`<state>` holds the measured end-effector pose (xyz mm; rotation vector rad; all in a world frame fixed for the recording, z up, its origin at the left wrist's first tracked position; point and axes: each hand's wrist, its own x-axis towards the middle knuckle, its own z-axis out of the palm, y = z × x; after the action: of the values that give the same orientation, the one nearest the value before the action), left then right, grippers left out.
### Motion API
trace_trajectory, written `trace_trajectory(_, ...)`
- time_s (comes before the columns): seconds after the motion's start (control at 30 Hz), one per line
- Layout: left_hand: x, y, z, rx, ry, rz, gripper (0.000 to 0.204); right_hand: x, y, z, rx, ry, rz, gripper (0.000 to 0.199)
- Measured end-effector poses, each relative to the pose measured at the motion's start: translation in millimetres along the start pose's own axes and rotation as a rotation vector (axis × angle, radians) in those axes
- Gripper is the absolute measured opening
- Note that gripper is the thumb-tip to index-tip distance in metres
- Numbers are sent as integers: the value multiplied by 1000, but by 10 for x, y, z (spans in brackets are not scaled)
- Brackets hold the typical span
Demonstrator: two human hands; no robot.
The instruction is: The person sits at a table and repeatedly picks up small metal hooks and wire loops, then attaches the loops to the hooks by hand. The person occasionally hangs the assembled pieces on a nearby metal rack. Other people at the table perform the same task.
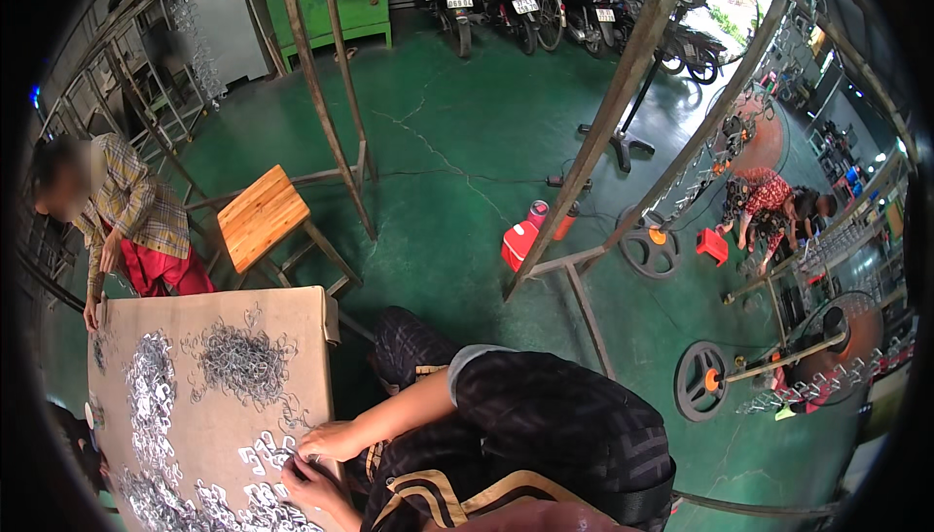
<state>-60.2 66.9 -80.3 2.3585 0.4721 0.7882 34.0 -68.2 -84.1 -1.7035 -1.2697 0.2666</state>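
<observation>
Co-worker in plaid shirt (122, 206) at 10 o'clock, hand on table (209, 318) edge. Table carries heaps of small metal clips (238, 362). At 6 o'clock, left hand (304, 478) and right hand (326, 440) pinch flat white metal pieces (265, 454); finger closure cannot be determined. Wooden stool (261, 216) at 11 o'clock.

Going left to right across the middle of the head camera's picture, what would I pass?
Seated person in a checked shirt → wooden stool → red container on the floor → black wheel → small red stool → crouching person in a red patterned top.
</observation>
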Motion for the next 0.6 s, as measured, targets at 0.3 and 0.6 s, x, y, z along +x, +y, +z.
trace_trajectory(0.3,-51,-65,-43,71,4,-15,18,7,-56,-9,-21,-71,21,20)
trace_trajectory(0.6,-24,-62,24,67,-5,12,18,-46,-71,-96,-7,-86,58,29)
